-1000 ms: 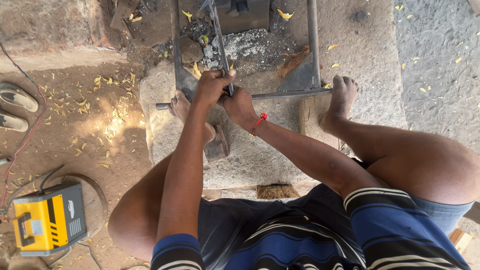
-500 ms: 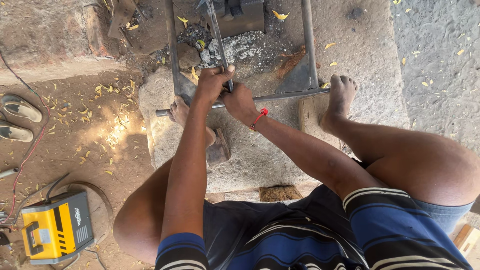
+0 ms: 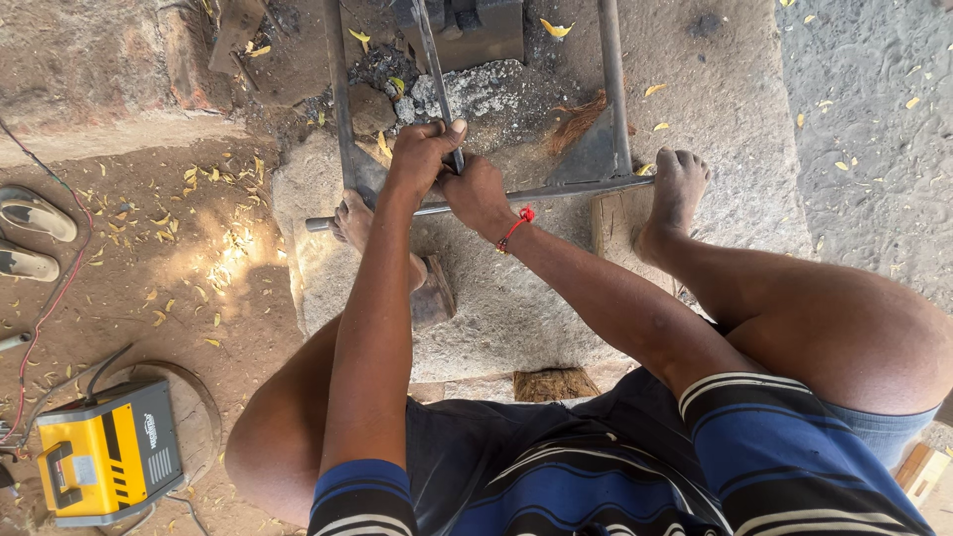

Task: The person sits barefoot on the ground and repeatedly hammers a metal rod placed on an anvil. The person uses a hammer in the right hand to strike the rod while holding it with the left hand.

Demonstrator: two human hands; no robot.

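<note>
Both hands, left hand [image 3: 422,154] and right hand [image 3: 479,194], clench the upright rod [image 3: 429,45] where it crosses the horizontal rod [image 3: 377,214], its length running away from them.

Your left hand [image 3: 422,159] and right hand [image 3: 478,194], bare-skinned, close on a metal rod [image 3: 434,60]: dull grey, matt, unpainted. It belongs to the metal frame [image 3: 613,109] of the same bare steel, dusty and slightly scuffed. You have a red thread band [image 3: 514,226], cloth, on your right wrist. The stone slab [image 3: 516,308] under your feet is rough, pale and gritty. Wood blocks [image 3: 556,384] are coarse and fibrous, unfinished. Ash heap [image 3: 476,89]: powdery, grey-white. The ground [image 3: 149,278] is dry matt earth with dry leaves. The yellow machine [image 3: 109,452] has a smooth painted casing, mildly glossy, with black plastic trim. Your shirt [image 3: 596,476] is soft striped knit cloth.
</note>
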